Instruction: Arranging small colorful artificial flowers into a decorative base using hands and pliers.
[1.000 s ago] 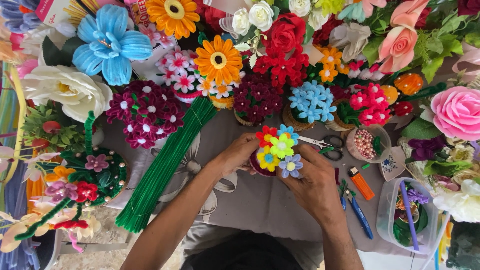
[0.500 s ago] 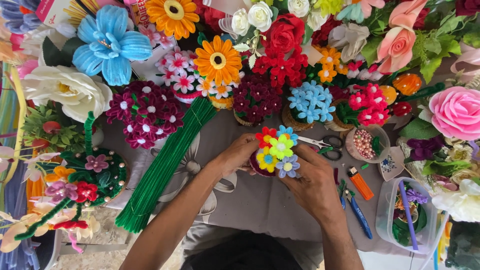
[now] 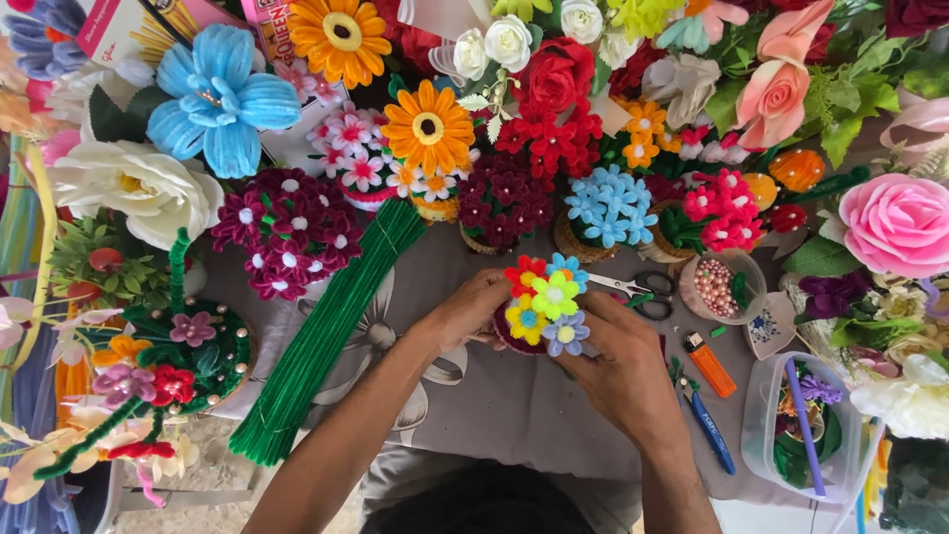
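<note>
Both hands are closing around a small posy of pipe-cleaner flowers [image 3: 546, 302] held over the grey cloth [image 3: 514, 405] near the middle of the table. The left hand [image 3: 473, 311] is cupping the posy from its left side, fingers curled under the dark red base and touching it. The right hand [image 3: 618, 361] is gripping it from below and to the right, thumb and fingers pressed against the base beneath the pale blue blossom, so the posy is sitting clamped between the two hands, its red, yellow, green and blue heads rising above the fingers. Just beyond the posy, a pair of scissors [image 3: 638, 294] is lying on the cloth, with a small bowl of pink beads [image 3: 720, 287] beside it. To the right of the right hand an orange lighter [image 3: 710, 364] and a blue pen-like tool [image 3: 707, 430] are lying, close to a clear plastic tub [image 3: 766, 435]. To the left of the left arm, a long bundle of green pipe cleaners [image 3: 321, 331] is stretching diagonally across the cloth, well apart from the posy. Finished flower arrangements are crowding the far edge, among them an orange daisy [image 3: 428, 129] and a cluster of light blue flowers [image 3: 605, 206].
</note>
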